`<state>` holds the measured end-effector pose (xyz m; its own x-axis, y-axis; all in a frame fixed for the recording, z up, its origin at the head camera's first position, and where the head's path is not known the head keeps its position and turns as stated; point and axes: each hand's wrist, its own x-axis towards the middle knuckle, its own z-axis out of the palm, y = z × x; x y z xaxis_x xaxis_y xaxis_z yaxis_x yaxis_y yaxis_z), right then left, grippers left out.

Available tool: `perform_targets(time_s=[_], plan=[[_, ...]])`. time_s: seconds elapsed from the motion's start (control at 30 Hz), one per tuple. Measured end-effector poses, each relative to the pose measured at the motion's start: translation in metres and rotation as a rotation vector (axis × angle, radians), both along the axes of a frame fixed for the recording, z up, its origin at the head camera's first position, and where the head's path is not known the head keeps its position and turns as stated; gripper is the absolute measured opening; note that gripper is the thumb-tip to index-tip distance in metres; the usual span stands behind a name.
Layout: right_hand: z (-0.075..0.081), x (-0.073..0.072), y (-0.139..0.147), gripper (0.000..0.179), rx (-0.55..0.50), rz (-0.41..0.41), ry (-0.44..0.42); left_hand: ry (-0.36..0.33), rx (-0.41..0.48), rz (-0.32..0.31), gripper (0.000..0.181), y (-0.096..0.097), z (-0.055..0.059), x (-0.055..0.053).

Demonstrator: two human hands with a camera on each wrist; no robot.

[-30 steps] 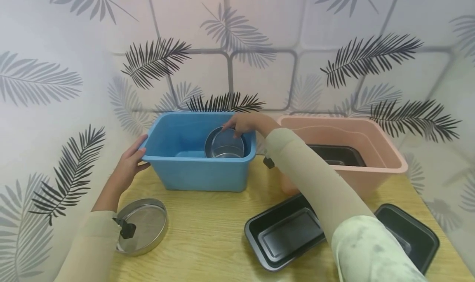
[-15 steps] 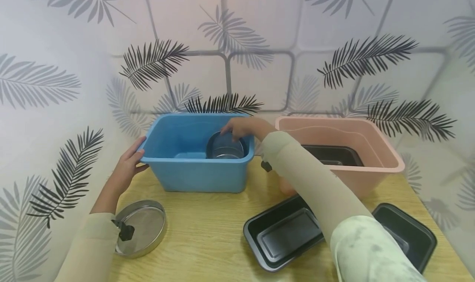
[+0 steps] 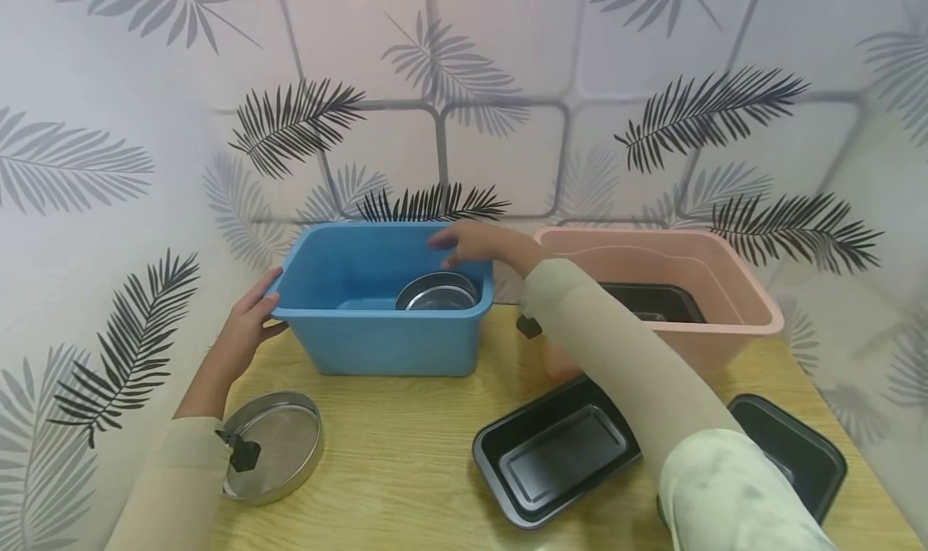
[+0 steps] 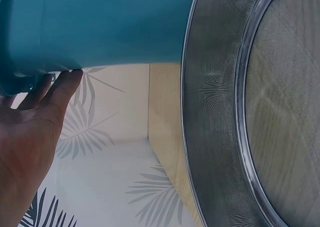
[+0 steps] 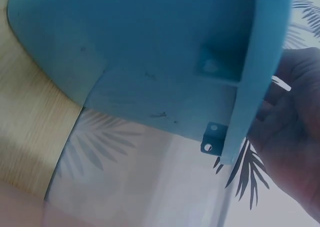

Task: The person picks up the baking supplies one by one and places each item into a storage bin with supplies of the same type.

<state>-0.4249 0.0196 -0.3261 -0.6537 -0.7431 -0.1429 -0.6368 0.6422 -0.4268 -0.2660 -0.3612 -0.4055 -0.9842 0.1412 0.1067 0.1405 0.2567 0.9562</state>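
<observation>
Inside the blue tub point(image 3: 387, 341), at its right end, lie round, shallow metal-rimmed vessels point(image 3: 438, 291), one overlapping another. My right hand point(image 3: 471, 243) hovers over them with its fingers loosely extended and nothing held. In the right wrist view, this hand point(image 5: 292, 122) appears beyond the tub's rim, its fingertips hidden. My left hand point(image 3: 246, 317) grips the left corner of the tub's rim. The left wrist view shows the fingers point(image 4: 62, 89) against the lip's underside. A round metal sieve point(image 3: 279, 446) with fine mesh lies below the left forearm on the table.
At the right stands a pink tub point(image 3: 725, 293) with a dark pan point(image 3: 656, 300) in it. A black loaf pan point(image 3: 558, 458) lies in front, partly under the right sleeve. Another dark pan point(image 3: 790, 446) sits near the right edge of the wooden table point(image 3: 391, 470). A patterned wall rises behind.
The round vessel in my right hand has gone from tilted to lying low in the blue tub. The right hand has let go and lifted slightly. My left hand keeps its place.
</observation>
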Motion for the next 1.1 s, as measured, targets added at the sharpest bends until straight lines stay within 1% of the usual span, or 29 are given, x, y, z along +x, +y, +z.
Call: perform_targets(time_s=[0.1, 0.27, 0.33, 0.47, 0.63, 0.7, 0.8, 0.9, 1.0, 1.1], plan=[[0.005, 0.008, 0.004, 0.056, -0.075, 0.003, -0.018, 0.000, -0.003, -0.002, 0.064, -0.001, -0.001, -0.001], [0.011, 0.022, 0.007, 0.060, -0.204, -0.009, -0.076, -0.002, 0.003, -0.003, 0.065, -0.003, -0.001, 0.000], [0.013, 0.028, 0.007, 0.059, -0.248, -0.016, -0.083, -0.008, 0.012, -0.004, 0.065, -0.004, 0.000, 0.000], [0.016, 0.046, 0.006, 0.056, -0.348, -0.043, -0.087, -0.020, 0.027, -0.004, 0.064, -0.004, -0.001, -0.001], [0.019, 0.072, -0.002, 0.051, -0.482, -0.081, -0.137, -0.023, 0.031, -0.008, 0.063, -0.003, -0.002, -0.002], [0.019, 0.083, -0.007, 0.052, -0.509, -0.073, -0.155, -0.024, 0.030, -0.010, 0.064, -0.003, -0.001, -0.002], [0.017, 0.100, -0.016, 0.054, -0.532, -0.038, -0.166, -0.022, 0.028, -0.009, 0.064, -0.003, 0.000, -0.001], [0.013, 0.117, -0.025, 0.055, -0.545, -0.015, -0.196, -0.019, 0.023, -0.012, 0.064, -0.002, 0.000, -0.001], [0.006, 0.134, -0.034, 0.056, -0.543, -0.014, -0.230, -0.016, 0.012, -0.018, 0.064, -0.003, 0.000, -0.002], [-0.003, 0.152, -0.044, 0.057, -0.535, -0.033, -0.255, -0.015, 0.004, -0.022, 0.065, -0.003, 0.000, 0.000]])
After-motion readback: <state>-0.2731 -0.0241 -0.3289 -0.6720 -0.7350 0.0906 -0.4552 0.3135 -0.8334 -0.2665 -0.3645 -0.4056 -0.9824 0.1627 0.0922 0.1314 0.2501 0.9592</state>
